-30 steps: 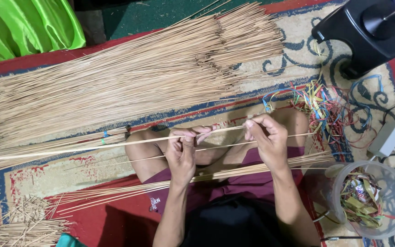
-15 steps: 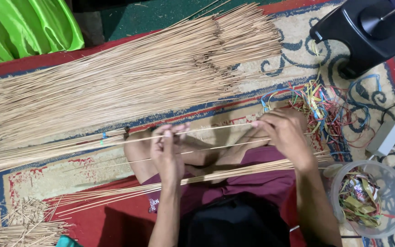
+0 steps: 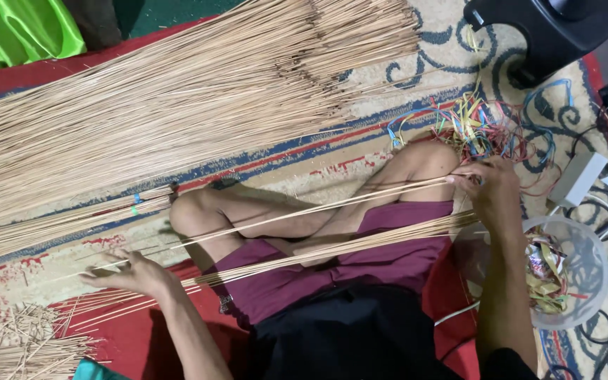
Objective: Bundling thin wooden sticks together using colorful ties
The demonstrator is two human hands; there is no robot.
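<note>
Your right hand [image 3: 490, 186]: closed, fingertips pinched on the near end of a thin stick [image 3: 332, 206] that runs from that hand leftward across your bare legs toward the carpet [image 3: 360, 151]. The hand sits just in front of the tangle of coloured strips [image 3: 483, 127] by your right knee.

Your left hand [image 3: 135, 273]: open, fingers spread flat, pressing on the far ends of the small bundle of sticks [image 3: 304, 255] that lies across your lap over the maroon shorts [image 3: 388, 260]. That bundle reaches from the red part of the carpet at your left to just under your right hand.

Large heap of long sticks [image 3: 177, 105]: spread over the upper half of the carpet, fanning from the left edge toward the top right.

Tied bunch of sticks [image 3: 72, 219]: lies below the heap at the left edge, bound with a blue-green band.

Short offcuts [image 3: 22, 345]: piled at the bottom left corner.

Clear plastic tub [image 3: 571, 274]: stands right of your right forearm, holding coloured strips.

Black stool [image 3: 550, 28]: top right corner. Green cloth [image 3: 22, 32]: top left corner.
</note>
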